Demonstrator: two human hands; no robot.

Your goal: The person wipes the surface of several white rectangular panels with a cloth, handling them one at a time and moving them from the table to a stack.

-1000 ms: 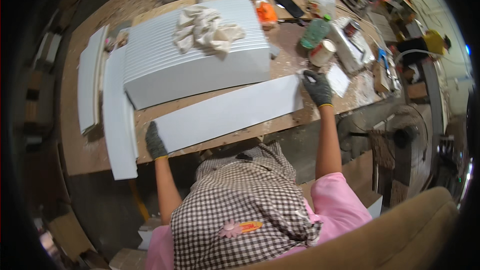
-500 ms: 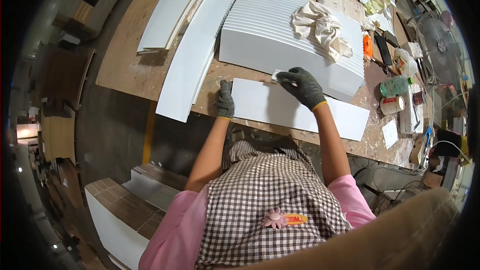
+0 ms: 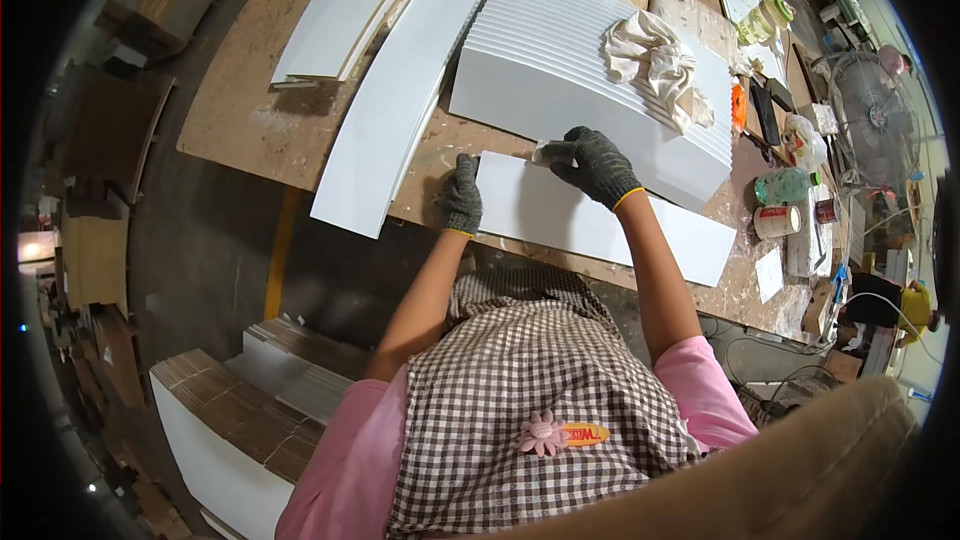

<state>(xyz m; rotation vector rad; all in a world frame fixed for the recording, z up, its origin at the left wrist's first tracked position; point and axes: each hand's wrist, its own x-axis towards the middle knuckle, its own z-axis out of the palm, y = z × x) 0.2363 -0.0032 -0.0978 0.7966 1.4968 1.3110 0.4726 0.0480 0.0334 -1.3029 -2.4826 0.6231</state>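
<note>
Head view: white panel (image 3: pixel 590 225), long, flat, surface seemingly plain

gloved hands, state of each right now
Left hand: against the left end of the white board; grip cannot be told.
Right hand: closed on a small whitish piece near the board's far edge.

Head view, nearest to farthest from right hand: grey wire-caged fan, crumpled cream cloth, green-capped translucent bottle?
1. Crumpled cream cloth: atop ridged white stack.
2. Green-capped translucent bottle: right of stack.
3. Grey wire-caged fan: far right.
</note>
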